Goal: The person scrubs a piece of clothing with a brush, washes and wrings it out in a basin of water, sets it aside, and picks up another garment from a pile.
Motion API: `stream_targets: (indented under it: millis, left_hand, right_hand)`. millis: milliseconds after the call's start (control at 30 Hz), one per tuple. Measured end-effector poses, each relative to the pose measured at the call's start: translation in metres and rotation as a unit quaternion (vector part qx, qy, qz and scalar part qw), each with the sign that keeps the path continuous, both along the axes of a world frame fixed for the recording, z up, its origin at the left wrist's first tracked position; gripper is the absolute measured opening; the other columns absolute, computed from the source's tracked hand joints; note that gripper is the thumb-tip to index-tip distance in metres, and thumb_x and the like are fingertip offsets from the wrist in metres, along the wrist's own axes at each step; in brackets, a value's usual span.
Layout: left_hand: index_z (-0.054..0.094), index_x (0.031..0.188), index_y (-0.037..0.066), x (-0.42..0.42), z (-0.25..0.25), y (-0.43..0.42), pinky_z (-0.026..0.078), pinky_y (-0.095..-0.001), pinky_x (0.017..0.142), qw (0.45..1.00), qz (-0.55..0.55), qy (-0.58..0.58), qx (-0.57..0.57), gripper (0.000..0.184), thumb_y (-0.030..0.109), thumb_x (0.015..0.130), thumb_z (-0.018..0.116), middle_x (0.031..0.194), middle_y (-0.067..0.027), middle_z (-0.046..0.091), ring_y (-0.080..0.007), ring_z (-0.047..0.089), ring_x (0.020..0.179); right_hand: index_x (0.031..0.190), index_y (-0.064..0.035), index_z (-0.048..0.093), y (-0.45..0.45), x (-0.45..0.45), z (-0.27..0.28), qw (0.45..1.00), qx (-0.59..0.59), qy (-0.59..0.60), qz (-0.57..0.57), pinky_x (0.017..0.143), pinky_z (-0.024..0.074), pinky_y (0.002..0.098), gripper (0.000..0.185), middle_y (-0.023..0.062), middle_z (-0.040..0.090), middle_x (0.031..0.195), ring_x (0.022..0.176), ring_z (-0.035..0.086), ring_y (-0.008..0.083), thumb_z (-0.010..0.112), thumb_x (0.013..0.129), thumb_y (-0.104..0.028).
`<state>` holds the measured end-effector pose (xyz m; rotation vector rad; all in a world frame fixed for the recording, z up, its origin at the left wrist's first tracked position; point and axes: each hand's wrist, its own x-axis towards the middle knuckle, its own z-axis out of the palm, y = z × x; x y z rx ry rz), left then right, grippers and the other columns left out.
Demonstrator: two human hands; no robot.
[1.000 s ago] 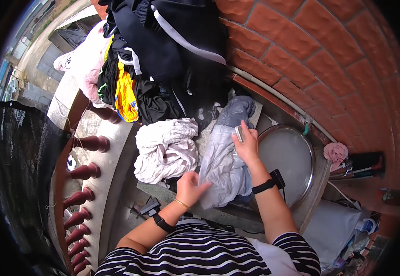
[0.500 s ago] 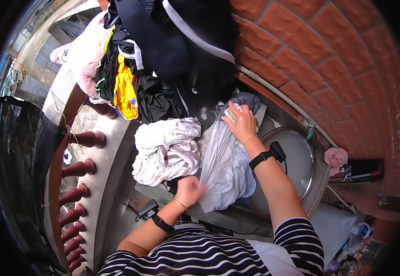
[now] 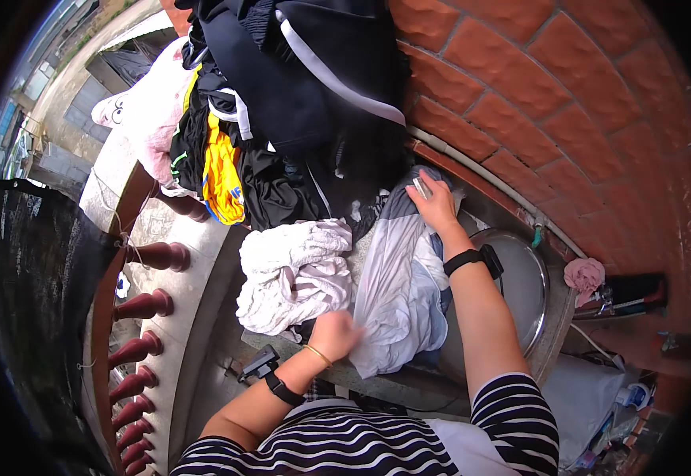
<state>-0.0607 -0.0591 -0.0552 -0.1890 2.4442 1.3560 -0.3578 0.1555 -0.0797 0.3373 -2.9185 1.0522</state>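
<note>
A white and grey garment lies spread over the stone ledge, its grey end toward the wall. My right hand is over that grey end, closed around a small whitish block; whether it is soap or a brush I cannot make out. My left hand is at the garment's lower left edge, fingers curled and smeared by motion, so a grip on the cloth cannot be confirmed. Just above it sits a bunched white textured cloth. To the right of the garment, a round metal basin is partly hidden by my right arm.
Dark clothes and a yellow garment are heaped at the back, beside a pink plush toy. A brick wall with a pipe bounds the right. A balustrade runs along the left.
My right hand has shifted slightly right, the block now turned more edge-on. The garment's left part, stretched toward my left hand before, now lies flatter. The camera view has shifted slightly.
</note>
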Motion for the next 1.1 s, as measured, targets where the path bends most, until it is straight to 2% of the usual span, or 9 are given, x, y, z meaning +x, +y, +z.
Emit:
stream_targets:
  millis: [67, 200, 333, 500, 633, 733, 833, 1000, 1100]
  left_hand:
    - [0.063, 0.064, 0.001, -0.026, 0.029, 0.004, 0.054, -0.0446, 0.065, 0.993, -0.047, -0.042, -0.098, 0.046, 0.043, 0.077, 0.077, 0.067, -0.0226, 0.065, -0.0393, 0.068, 0.071]
    - [0.067, 0.086, 0.001, -0.085, 0.034, 0.032, 0.054, -0.0469, 0.077, 0.979, -0.014, -0.072, -0.191, 0.044, 0.042, 0.077, 0.077, 0.083, -0.0240, 0.069, -0.0406, 0.069, 0.088]
    - [0.062, 0.111, 0.003, -0.118, -0.024, 0.054, 0.054, -0.0426, 0.073, 0.964, 0.039, 0.013, -0.262, 0.049, 0.035, 0.078, 0.078, 0.088, -0.0200, 0.069, -0.0352, 0.069, 0.083]
    - [0.054, 0.127, 0.009, -0.124, 0.068, 0.057, 0.044, -0.0204, 0.063, 0.916, 0.156, 0.042, 0.368, 0.042, -0.001, 0.086, 0.059, 0.092, -0.0008, 0.060, -0.0050, 0.050, 0.069]
    - [0.053, 0.131, 0.006, -0.077, 0.143, 0.040, 0.046, -0.0191, 0.068, 0.846, 0.024, -0.142, 0.512, 0.036, 0.004, 0.095, 0.056, 0.097, 0.0014, 0.061, -0.0039, 0.055, 0.078]
    - [0.055, 0.129, 0.004, -0.019, 0.090, 0.010, 0.050, -0.0251, 0.080, 0.861, -0.022, -0.269, 0.432, 0.034, 0.023, 0.101, 0.059, 0.105, -0.0010, 0.064, -0.0085, 0.060, 0.088]
    - [0.063, 0.121, 0.002, 0.041, 0.011, 0.002, 0.047, -0.0213, 0.083, 0.943, -0.075, -0.171, 0.274, 0.030, 0.013, 0.094, 0.069, 0.104, 0.0026, 0.065, -0.0050, 0.056, 0.091]
    - [0.073, 0.110, 0.003, 0.047, 0.011, 0.008, 0.049, -0.0219, 0.079, 0.962, -0.118, -0.172, 0.177, 0.021, 0.008, 0.090, 0.071, 0.095, 0.0016, 0.071, -0.0054, 0.060, 0.086]
    - [0.072, 0.116, 0.004, 0.055, -0.013, 0.010, 0.049, -0.0224, 0.070, 0.979, -0.109, -0.021, 0.173, 0.025, 0.007, 0.092, 0.066, 0.085, 0.0030, 0.070, -0.0040, 0.056, 0.075]
  right_hand:
    - [0.135, -0.0030, 0.057, 0.009, 0.039, 0.015, 0.982, -0.143, -0.088, -0.090, 0.097, 0.0471, 0.0387, 0.067, 0.0225, 0.058, 0.131, 0.115, 0.061, 0.0345, 0.075, 0.083, -0.041]
    - [0.145, 0.0031, 0.040, 0.015, 0.147, 0.017, 0.932, -0.172, -0.296, -0.117, 0.105, 0.0422, 0.0405, 0.089, 0.0261, 0.053, 0.138, 0.125, 0.054, 0.0398, 0.075, 0.080, -0.048]
    - [0.141, -0.0005, 0.043, 0.005, 0.195, 0.014, 0.973, -0.050, -0.204, -0.094, 0.106, 0.0403, 0.0456, 0.082, 0.0253, 0.054, 0.134, 0.128, 0.049, 0.0409, 0.073, 0.081, -0.049]
    - [0.127, 0.0015, 0.057, 0.029, 0.230, 0.031, 0.937, -0.234, -0.254, -0.054, 0.091, 0.0486, 0.0363, 0.060, 0.0186, 0.067, 0.114, 0.105, 0.065, 0.0275, 0.072, 0.087, -0.040]
    - [0.125, 0.0028, 0.058, 0.058, 0.259, 0.030, 0.838, -0.435, -0.287, -0.161, 0.088, 0.0478, 0.0314, 0.053, 0.0124, 0.067, 0.111, 0.105, 0.059, 0.0176, 0.072, 0.091, -0.035]
    - [0.128, 0.0030, 0.057, 0.067, 0.270, 0.033, 0.779, -0.503, -0.221, -0.301, 0.089, 0.0486, 0.0340, 0.057, 0.0144, 0.065, 0.114, 0.106, 0.060, 0.0208, 0.075, 0.088, -0.034]
    - [0.136, 0.0017, 0.053, 0.044, 0.274, 0.081, 0.975, -0.172, 0.013, -0.140, 0.088, 0.0498, 0.0383, 0.067, 0.0168, 0.062, 0.113, 0.101, 0.063, 0.0323, 0.079, 0.083, -0.030]
    - [0.136, -0.0229, 0.061, -0.018, 0.263, 0.070, 0.966, 0.052, 0.031, 0.253, 0.089, 0.0492, 0.0435, 0.065, 0.0123, 0.059, 0.113, 0.099, 0.059, 0.0308, 0.079, 0.076, -0.041]
    - [0.137, -0.0278, 0.058, -0.005, 0.156, 0.021, 0.974, 0.106, 0.099, 0.173, 0.088, 0.0479, 0.0423, 0.061, 0.0126, 0.057, 0.108, 0.096, 0.057, 0.0322, 0.076, 0.080, -0.042]
